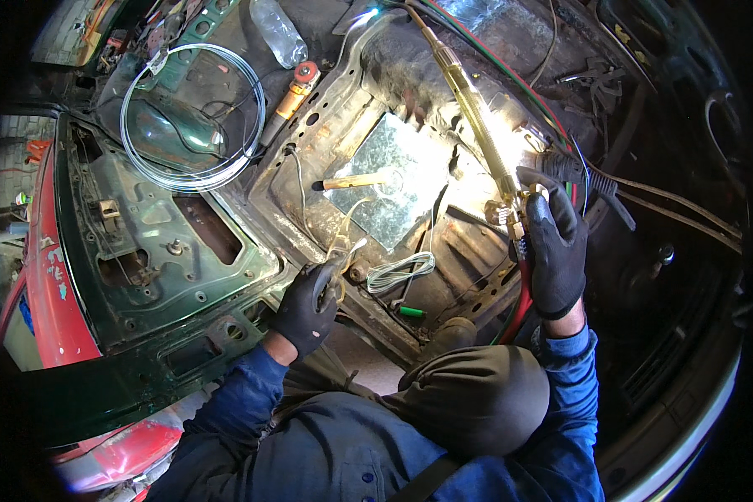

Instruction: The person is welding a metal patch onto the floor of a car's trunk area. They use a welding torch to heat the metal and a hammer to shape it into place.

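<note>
My right hand (556,243), in a dark glove, is closed around the lower end of a brass gas torch (477,113). The fingers lie by its valve knobs. The torch slants up and left, and a small blue-white glow (366,16) shows near its tip. Red and green hoses (524,305) trail from its base. Thin, yellowish and bent, a wire-like thing (340,244) is gripped in my gloved left hand (308,305); its exact kind is unclear. Ahead of that hand, a grey metal sheet (368,171) lies on the car floor with a wooden-handled tool (351,181) on it.
A coil of silvery wire (127,125) lies at the upper left, beside an orange angle grinder (293,100) and a clear plastic bottle (278,33). A smaller wire coil (402,272) sits between my hands. The green door (155,234) stands at the left. Strong glare covers the middle.
</note>
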A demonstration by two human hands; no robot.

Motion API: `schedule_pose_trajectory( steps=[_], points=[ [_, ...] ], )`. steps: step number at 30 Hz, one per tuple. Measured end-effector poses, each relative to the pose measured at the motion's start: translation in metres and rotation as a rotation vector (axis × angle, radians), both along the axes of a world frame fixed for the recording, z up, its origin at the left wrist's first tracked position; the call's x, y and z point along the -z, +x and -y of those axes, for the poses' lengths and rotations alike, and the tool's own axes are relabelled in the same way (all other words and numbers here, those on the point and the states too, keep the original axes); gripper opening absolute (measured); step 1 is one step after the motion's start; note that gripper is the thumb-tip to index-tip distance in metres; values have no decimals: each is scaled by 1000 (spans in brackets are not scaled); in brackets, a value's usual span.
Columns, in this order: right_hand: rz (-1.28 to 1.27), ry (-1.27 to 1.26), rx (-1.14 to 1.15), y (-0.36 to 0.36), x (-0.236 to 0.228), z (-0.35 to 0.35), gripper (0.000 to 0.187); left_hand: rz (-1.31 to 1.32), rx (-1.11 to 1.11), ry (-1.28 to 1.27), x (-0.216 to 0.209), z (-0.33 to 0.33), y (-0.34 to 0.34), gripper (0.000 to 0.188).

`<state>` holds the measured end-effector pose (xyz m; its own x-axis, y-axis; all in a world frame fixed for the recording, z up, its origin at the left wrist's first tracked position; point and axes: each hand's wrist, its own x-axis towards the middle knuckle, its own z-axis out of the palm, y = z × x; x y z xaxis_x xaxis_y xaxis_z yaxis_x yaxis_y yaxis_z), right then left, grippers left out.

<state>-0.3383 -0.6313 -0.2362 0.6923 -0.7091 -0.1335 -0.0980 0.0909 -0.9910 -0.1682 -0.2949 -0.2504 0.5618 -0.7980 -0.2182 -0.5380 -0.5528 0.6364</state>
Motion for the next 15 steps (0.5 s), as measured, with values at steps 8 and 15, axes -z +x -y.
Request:
schedule_pose_trajectory(
  steps=[8,15],
  points=[
    [6,-14,-2,0,-5,-2,36,-17,-49,18,-27,-5,0,37],
    [50,23,54,1,-3,-1,37,261,-78,-217,-77,35,15,42]
  ],
)
